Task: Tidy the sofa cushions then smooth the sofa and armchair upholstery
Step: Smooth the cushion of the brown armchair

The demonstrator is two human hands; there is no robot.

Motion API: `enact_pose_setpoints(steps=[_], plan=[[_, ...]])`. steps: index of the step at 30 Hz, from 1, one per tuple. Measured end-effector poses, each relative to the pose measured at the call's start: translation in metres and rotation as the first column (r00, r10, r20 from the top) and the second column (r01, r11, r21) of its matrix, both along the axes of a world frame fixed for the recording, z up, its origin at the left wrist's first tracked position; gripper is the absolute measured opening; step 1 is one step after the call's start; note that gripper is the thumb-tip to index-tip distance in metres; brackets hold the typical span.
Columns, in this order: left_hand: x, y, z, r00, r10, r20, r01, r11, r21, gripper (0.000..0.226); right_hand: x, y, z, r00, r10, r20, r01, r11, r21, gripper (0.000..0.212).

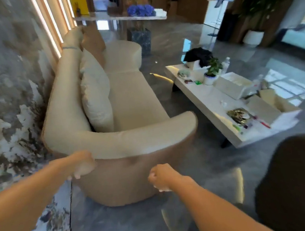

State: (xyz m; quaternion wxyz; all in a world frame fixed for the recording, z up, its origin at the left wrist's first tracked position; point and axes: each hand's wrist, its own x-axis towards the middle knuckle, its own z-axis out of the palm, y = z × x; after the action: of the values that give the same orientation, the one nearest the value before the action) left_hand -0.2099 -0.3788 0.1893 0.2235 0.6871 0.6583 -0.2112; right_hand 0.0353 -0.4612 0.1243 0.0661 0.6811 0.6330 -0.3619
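Observation:
A long cream sofa runs away from me along the left wall, seen from its near armrest end. Two cream cushions lean upright against its backrest, and a brown cushion stands farther back. My left hand is at the outer side of the near armrest, just under its padded top, fingers curled; it is blurred and the grip is unclear. My right hand hangs in a loose fist in front of the armrest's outer side, apart from it. A dark brown armchair back shows at the lower right.
A low white coffee table stands right of the sofa, cluttered with a potted plant, boxes, a water bottle, a black bag and a dish. The floor is glossy grey stone. A glass console with blue flowers stands at the far end.

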Motion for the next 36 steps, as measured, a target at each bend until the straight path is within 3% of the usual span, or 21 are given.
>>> enact_pose_setpoints(steps=[2,4,7,10,13,16,18,20,21,24,27,31,36], plan=[[0.028,-0.047,0.014,0.967,-0.231,-0.109,0.228,0.973,-0.039,0.032,0.037,-0.063,0.036,0.994,-0.055,0.090,0.058,0.998,-0.027,0.028],[0.062,-0.103,0.026,0.870,-0.445,-0.214,0.449,0.893,-0.032,0.037,0.073,-0.131,0.072,0.978,-0.145,0.151,0.145,0.989,0.013,0.036],[0.134,-0.181,0.059,0.780,-0.609,-0.146,0.614,0.789,-0.007,0.033,0.124,-0.244,0.131,0.952,-0.266,0.152,0.250,0.961,0.115,0.037],[0.223,-0.266,0.100,0.617,-0.784,-0.066,0.786,0.618,0.013,0.025,0.167,-0.373,0.185,0.890,-0.440,0.121,0.412,0.889,0.200,0.035],[0.318,-0.337,0.132,0.407,-0.913,-0.019,0.895,0.394,0.210,0.030,0.209,-0.494,0.214,0.731,-0.678,0.082,0.630,0.716,0.301,0.019],[0.398,-0.392,0.158,0.145,-0.983,0.115,0.854,0.183,0.486,0.066,0.237,-0.584,0.215,0.538,-0.842,0.046,0.774,0.514,0.370,0.022],[0.441,-0.419,0.166,-0.066,-0.998,-0.021,0.851,-0.068,0.521,0.080,0.241,-0.620,0.200,0.452,-0.892,0.013,0.847,0.433,0.308,0.046],[0.474,-0.437,0.166,-0.255,-0.937,-0.240,0.855,-0.334,0.397,0.090,0.235,-0.628,0.183,0.404,-0.914,-0.028,0.883,0.382,0.272,0.063],[0.487,-0.443,0.165,-0.314,-0.905,-0.286,0.853,-0.401,0.333,0.096,0.233,-0.622,0.177,0.378,-0.925,-0.036,0.893,0.354,0.278,0.068],[0.517,-0.442,0.159,-0.408,-0.863,-0.298,0.823,-0.489,0.290,0.116,0.241,-0.586,0.172,0.320,-0.947,0.003,0.884,0.300,0.358,0.077],[0.534,-0.422,0.149,-0.382,-0.891,-0.246,0.841,-0.446,0.307,0.135,0.260,-0.552,0.172,0.330,-0.943,0.044,0.849,0.317,0.423,0.087],[0.544,-0.401,0.129,-0.405,-0.885,-0.228,0.811,-0.463,0.357,0.135,0.278,-0.536,0.159,0.320,-0.944,0.084,0.847,0.324,0.422,0.102],[0.541,-0.410,0.119,-0.363,-0.908,-0.208,0.797,-0.418,0.435,0.129,0.277,-0.545,0.147,0.307,-0.949,0.064,0.788,0.292,0.541,0.096]])
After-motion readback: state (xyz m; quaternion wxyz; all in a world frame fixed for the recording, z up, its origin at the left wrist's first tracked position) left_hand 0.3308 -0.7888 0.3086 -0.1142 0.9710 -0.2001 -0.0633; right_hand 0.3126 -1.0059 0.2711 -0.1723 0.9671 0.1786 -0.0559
